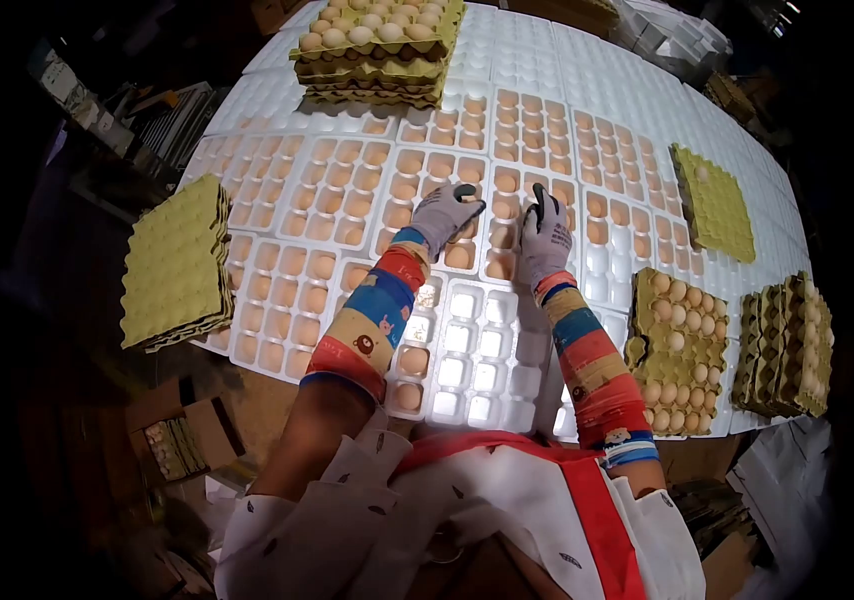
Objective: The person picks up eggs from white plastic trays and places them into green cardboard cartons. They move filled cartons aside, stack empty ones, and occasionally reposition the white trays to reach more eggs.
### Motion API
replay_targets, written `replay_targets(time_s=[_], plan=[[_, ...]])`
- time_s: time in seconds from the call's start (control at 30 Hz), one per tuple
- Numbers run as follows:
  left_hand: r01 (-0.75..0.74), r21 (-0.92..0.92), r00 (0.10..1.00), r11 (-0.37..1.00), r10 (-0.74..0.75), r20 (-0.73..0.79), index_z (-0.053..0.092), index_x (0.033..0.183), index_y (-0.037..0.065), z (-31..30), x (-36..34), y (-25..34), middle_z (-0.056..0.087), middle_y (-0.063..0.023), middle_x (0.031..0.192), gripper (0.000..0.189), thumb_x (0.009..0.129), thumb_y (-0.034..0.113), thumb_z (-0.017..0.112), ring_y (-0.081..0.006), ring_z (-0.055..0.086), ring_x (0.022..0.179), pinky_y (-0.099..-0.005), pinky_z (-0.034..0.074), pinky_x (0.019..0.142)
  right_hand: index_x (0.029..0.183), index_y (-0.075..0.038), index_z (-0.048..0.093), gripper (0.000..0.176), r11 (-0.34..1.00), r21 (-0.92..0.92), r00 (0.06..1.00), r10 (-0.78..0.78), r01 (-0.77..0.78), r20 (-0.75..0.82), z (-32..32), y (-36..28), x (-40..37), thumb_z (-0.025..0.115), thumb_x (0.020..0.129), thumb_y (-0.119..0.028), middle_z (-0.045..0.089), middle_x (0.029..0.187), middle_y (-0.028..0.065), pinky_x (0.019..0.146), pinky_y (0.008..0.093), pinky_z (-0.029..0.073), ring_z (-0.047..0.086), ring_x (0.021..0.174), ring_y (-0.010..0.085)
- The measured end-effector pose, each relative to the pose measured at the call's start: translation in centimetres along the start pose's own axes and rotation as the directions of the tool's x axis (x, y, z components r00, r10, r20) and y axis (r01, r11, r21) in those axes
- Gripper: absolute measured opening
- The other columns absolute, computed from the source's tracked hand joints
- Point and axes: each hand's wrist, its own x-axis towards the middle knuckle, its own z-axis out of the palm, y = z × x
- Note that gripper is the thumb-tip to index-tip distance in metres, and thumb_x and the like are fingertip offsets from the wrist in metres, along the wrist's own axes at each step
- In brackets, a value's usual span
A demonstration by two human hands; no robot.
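White foam trays (485, 290) with rows of square cells cover the table, many cells holding light brown eggs (458, 256). My left hand (441, 218), in a grey glove with dark fingertips, curls over a cell of a filled tray, with a pale egg (468, 199) partly showing between its fingers. My right hand (547, 238), gloved alike, is over the neighbouring tray on the right. Its fingers point away from me and bend down close together; what lies between them is hidden. Colourful patterned sleeves cover both forearms.
Stacked pulp egg cartons (372, 75) with eggs stand at the far left. Bare yellowish cartons (177, 265) lie at the left edge, another carton (717, 205) at the right. An egg-filled carton (682, 350) and tilted cartons (785, 345) sit near right. A cardboard box (212, 430) is below left.
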Motion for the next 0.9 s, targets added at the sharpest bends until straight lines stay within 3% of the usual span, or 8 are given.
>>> replay_targets(time_s=[0.03,0.1,0.2,0.23,0.43,0.57,0.7,0.9], plan=[[0.093,-0.538,0.994,0.838,-0.106,0.008,0.062,0.119,0.013,-0.4,-0.5,-0.3,0.065,-0.0032,0.100,0.036,0.086,0.029,0.065,-0.0126,0.063,0.072,-0.0267,0.048,0.051,0.131,-0.014,0.052,0.041,0.998,0.020,0.998,-0.063,0.063,-0.017,0.3,0.3,0.1,0.051,0.089,-0.014,0.054,0.119,0.0129,0.086,0.0420,0.048,0.056,0.104,0.0331],[0.185,-0.782,0.977,0.596,-0.196,0.083,0.061,0.122,0.009,-2.1,-6.3,2.7,0.064,-0.0025,0.100,0.037,0.086,0.019,0.064,-0.0128,0.061,0.070,-0.0277,0.048,0.051,0.131,-0.013,0.051,0.044,0.983,-0.048,0.983,-0.178,0.176,-0.035,1.4,0.9,0.0,0.053,0.087,-0.013,0.053,0.120,0.0148,0.090,0.0437,0.045,0.053,0.107,0.0367],[-0.020,-0.449,0.999,0.893,-0.002,-0.048,0.060,0.124,0.005,2.1,-9.3,0.4,0.063,-0.0033,0.108,0.038,0.086,0.003,0.056,-0.0182,0.064,0.089,-0.0287,0.053,0.073,0.125,-0.015,0.054,0.044,0.940,-0.305,0.987,-0.126,0.151,0.099,3.2,3.6,-1.2,0.054,0.082,-0.018,0.053,0.122,0.0179,0.091,0.0469,0.040,0.052,0.109,0.0343],[-0.420,-0.004,0.888,0.907,0.411,-0.208,0.058,0.124,0.004,3.4,-10.1,-0.8,0.061,-0.0085,0.115,0.043,0.082,-0.001,0.054,-0.0207,0.061,0.103,-0.0303,0.051,0.086,0.125,-0.014,0.054,0.044,0.966,-0.217,0.989,-0.145,0.141,-0.003,3.0,3.9,-1.7,0.055,0.081,-0.018,0.053,0.119,0.0166,0.092,0.0481,0.039,0.051,0.109,0.0347],[-0.314,0.737,0.819,0.598,0.564,-0.108,0.058,0.129,0.020,8.4,-13.4,-1.9,0.050,-0.0112,0.128,0.044,0.085,0.019,0.057,-0.0284,0.044,0.121,-0.0517,0.022,0.111,0.127,-0.014,0.053,0.044,0.986,0.147,0.997,0.073,-0.071,-0.004,-2.0,2.0,-5.3,0.056,0.085,-0.026,0.053,0.120,0.0168,0.093,0.0468,0.040,0.051,0.110,0.0359],[-0.306,0.648,0.854,0.697,0.502,-0.137,0.053,0.133,0.018,8.1,-13.8,-1.9,0.047,-0.0110,0.132,0.053,0.081,0.021,0.061,-0.0294,0.041,0.126,-0.0518,0.017,0.114,0.115,-0.008,0.060,0.036,0.938,0.266,0.973,0.230,-0.222,0.004,-16.3,1.6,-10.1,0.063,0.083,-0.025,0.058,0.109,0.0166,0.083,0.0403,0.049,0.061,0.093,0.0322],[-0.477,0.326,0.819,0.816,0.547,-0.171,0.061,0.124,0.011,9.6,-15.7,3.9,0.057,-0.0122,0.120,0.047,0.077,0.017,0.068,-0.0312,0.048,0.118,-0.0466,0.028,0.108,0.104,-0.007,0.062,0.036,0.796,-0.307,0.853,0.495,-0.521,-0.164,-30.8,9.7,-15.9,0.065,0.080,-0.034,0.062,0.099,0.0166,0.079,0.0426,0.049,0.062,0.089,0.0338],[-0.788,0.222,0.615,0.574,0.722,0.318,0.057,0.126,0.012,21.5,-21.2,17.8,0.055,-0.0140,0.125,0.054,0.074,0.024,0.070,-0.0318,0.057,0.105,-0.0410,0.043,0.089,0.096,-0.006,0.064,0.039,0.717,-0.562,0.824,0.557,-0.413,0.104,-33.3,16.3,-17.4,0.067,0.077,-0.040,0.067,0.092,0.0158,0.076,0.0391,0.050,0.063,0.086,0.0326]])
